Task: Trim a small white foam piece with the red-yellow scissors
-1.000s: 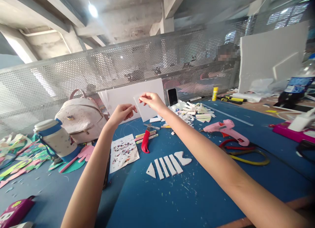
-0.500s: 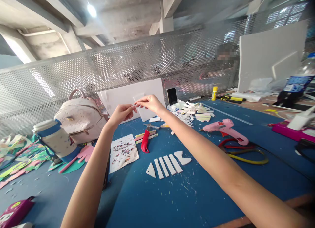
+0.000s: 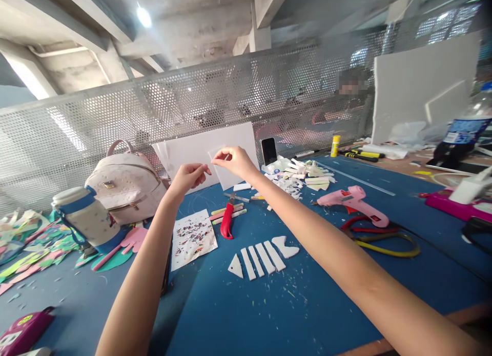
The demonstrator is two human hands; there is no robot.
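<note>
Above the far part of the blue table, my left hand (image 3: 189, 177) and my right hand (image 3: 237, 162) face each other, a small gap between their fingertips. Both are closed in a pinch; whatever they hold is too thin to make out. Faint thin loops, perhaps thread, show on the table below. Behind the hands lean white boards (image 3: 184, 153). Nearer me lie white foam pieces laid out as a fish skeleton: a pointed head (image 3: 236, 267), several strips (image 3: 264, 257) and a tail (image 3: 285, 246). A red-handled cutter (image 3: 227, 220) rests on several markers (image 3: 239, 212).
Left stand a backpack (image 3: 125, 184) and a tilted bottle (image 3: 86, 217) beside paper scraps (image 3: 31, 248). A speckled sheet (image 3: 193, 238) lies by my left forearm. Right are foam scraps (image 3: 295, 176), a phone (image 3: 268, 151), a pink glue gun (image 3: 355, 202), scissors (image 3: 388, 244) and a glue stick (image 3: 335, 145).
My fingertips have drawn slightly apart: they were touching or nearly so, and a small gap now shows between them. The things on the table have not moved.
</note>
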